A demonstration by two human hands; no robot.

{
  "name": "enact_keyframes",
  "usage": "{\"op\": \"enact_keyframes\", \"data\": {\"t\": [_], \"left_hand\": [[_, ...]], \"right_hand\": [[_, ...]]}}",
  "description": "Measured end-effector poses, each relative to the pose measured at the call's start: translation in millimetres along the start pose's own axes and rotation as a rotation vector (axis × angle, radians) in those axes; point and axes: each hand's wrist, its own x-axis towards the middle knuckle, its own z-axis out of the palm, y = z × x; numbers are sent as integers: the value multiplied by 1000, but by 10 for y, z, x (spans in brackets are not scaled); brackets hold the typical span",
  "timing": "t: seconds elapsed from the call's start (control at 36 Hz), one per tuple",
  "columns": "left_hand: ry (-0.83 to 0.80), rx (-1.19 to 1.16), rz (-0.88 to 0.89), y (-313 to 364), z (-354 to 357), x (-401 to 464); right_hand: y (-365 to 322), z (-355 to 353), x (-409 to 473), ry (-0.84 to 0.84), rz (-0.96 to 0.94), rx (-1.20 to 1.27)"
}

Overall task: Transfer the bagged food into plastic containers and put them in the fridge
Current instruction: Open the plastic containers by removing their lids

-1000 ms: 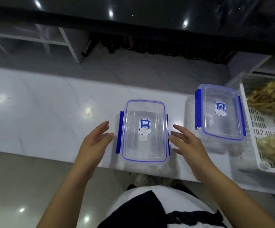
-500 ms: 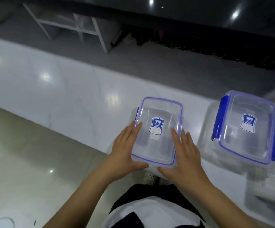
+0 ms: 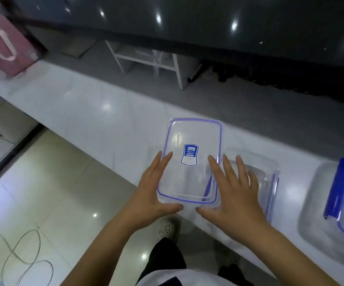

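both hands clamped on the lid [image 3: 189,159], left hand [image 3: 156,195] and right hand [image 3: 235,195] at its near corners. lid is off, held left of the open container [image 3: 257,178] on the bench [image 3: 88,108]. i'd keep it level, park it flat leftward, well clear of the second container [image 3: 336,207].

Lid [image 3: 191,159] at frame centre between left hand [image 3: 154,195] and right hand [image 3: 235,195], open container [image 3: 266,174] just right on the table [image 3: 97,112], second container [image 3: 332,205] at right edge, bag [image 3: 2,46] upper left.
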Motion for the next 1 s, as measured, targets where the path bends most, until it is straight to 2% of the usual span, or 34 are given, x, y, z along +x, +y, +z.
{"op": "enact_keyframes", "data": {"t": [0.11,0.25,0.53,0.83,0.94,1.0], "left_hand": [[32,-33,-4,-435,-380,128],[-7,-16,30,-1123,-968,467],[-219,175,82,-2171,-1906,1291],[-321,518,89,-2719,-1987,1719],[-383,507,86,-2671,-2011,1701],[-369,469,110,-2542,-1993,1662]], "right_hand": [[-425,183,401,4,-26,-37],[-947,571,976,58,-1,-30],[-1763,1553,1932,96,237,38],[-1848,1883,2230,21,301,-154],[-1884,1762,2143,-50,315,-154],[-1908,1622,2038,-27,325,-118]]}}
